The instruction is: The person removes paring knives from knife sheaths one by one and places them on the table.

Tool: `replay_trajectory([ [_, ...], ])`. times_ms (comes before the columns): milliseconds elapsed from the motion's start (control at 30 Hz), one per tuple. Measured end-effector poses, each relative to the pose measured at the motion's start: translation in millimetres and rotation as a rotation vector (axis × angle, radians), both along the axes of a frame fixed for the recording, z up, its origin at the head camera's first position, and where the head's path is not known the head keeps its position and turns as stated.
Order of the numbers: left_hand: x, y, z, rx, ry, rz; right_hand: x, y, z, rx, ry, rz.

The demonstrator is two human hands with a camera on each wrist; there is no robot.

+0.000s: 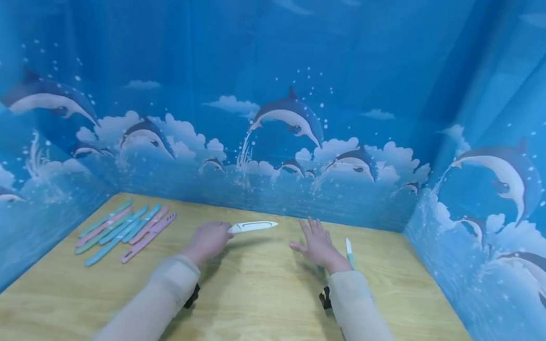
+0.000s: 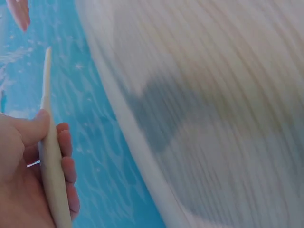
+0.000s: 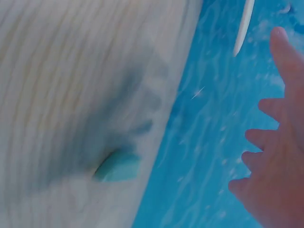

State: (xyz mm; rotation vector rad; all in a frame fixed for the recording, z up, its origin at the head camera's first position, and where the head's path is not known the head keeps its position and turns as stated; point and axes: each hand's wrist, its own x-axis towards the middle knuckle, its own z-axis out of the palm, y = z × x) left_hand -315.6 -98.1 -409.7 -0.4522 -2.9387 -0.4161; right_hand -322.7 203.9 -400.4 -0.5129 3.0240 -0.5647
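My left hand (image 1: 209, 241) grips a knife (image 1: 253, 226) by its pale handle, the fingers wrapped round it. The white blade points right, held above the table, and a dark outline runs along it. In the left wrist view the thumb lies along the handle (image 2: 53, 175). My right hand (image 1: 319, 246) is spread palm down over the table, holding nothing, its fingers apart. Below it a light-green end (image 3: 118, 166) of something shows on the wood, mostly hidden in the head view. Just right of that hand lies a white blade with a green handle (image 1: 351, 260).
On the left of the wooden table (image 1: 255, 305) lies a group of several slim green, blue and pink knife-shaped pieces (image 1: 124, 232), some overlapping. A blue curtain (image 1: 261, 60) printed with dolphins stands round the back and both sides.
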Motion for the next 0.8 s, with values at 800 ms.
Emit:
replay_trajectory([
  [800, 38.3, 57.4, 0.2, 0.045, 0.083, -0.141, 33.3, -45.5, 0.1, 0.117, 0.272, 0.23],
])
